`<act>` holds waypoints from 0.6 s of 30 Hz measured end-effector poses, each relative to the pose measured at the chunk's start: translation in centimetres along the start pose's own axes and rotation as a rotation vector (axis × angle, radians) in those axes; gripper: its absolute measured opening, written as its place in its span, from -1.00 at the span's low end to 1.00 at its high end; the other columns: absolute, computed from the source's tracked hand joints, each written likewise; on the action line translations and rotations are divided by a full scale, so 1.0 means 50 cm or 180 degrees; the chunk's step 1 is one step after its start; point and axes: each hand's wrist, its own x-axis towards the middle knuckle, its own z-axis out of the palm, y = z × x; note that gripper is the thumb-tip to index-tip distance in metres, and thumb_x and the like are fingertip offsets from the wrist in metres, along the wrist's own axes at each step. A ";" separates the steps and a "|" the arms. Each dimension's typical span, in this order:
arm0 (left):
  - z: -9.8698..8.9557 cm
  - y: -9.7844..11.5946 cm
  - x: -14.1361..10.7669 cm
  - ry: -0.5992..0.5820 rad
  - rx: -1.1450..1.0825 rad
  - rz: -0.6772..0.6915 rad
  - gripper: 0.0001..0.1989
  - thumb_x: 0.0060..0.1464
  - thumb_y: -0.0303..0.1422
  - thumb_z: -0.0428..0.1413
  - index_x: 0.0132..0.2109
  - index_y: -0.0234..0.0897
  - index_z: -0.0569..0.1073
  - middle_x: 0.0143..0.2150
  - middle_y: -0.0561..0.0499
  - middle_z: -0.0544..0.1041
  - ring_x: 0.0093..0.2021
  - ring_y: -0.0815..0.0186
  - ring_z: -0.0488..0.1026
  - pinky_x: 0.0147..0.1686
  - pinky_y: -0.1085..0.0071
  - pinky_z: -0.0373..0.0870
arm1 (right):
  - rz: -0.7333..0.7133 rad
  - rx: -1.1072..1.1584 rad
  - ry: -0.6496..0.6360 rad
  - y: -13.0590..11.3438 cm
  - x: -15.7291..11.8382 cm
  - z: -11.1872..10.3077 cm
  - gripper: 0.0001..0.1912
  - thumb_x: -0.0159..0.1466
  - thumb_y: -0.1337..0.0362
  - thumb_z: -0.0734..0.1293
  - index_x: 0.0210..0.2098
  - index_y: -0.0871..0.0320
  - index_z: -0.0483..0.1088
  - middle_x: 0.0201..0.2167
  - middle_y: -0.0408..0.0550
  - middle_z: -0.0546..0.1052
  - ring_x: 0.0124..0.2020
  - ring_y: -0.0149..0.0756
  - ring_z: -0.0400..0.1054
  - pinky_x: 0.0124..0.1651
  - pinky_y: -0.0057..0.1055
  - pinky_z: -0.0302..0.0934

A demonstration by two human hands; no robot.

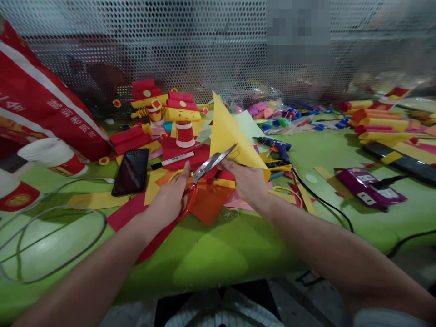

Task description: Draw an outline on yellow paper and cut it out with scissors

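Observation:
My left hand (169,200) is closed round the red handles of a pair of scissors (204,169), whose blades point up and to the right, slightly parted. In my right hand (250,184) a sheet of yellow paper (230,134) is gripped at its lower edge and stands up curved above the fingers. The scissor tips are close to the sheet's lower left part; whether they touch it I cannot tell. Below both hands lie overlapping red, orange and yellow paper pieces (211,204). A white marker (173,160) rests on red paper just beyond my left hand.
Paper-cup figures with red hats (185,116) stand at the back. On the left are a phone (131,172), a white cable and paper cups (54,156). A blue glue gun (275,147) and a purple power strip (369,187) with black cords lie to the right.

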 end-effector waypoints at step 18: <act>0.008 -0.008 -0.003 0.0157 -0.0073 0.0156 -0.31 0.02 -0.52 -0.10 0.31 -0.36 -0.10 -0.09 -0.16 0.48 -0.19 0.23 0.47 -0.23 0.37 0.39 | 0.0144 0.0029 0.0030 -0.008 0.003 0.005 -0.64 -0.08 0.22 0.47 -0.24 0.08 0.47 -0.42 -0.15 0.54 -0.33 -0.26 0.44 -0.18 -0.21 0.42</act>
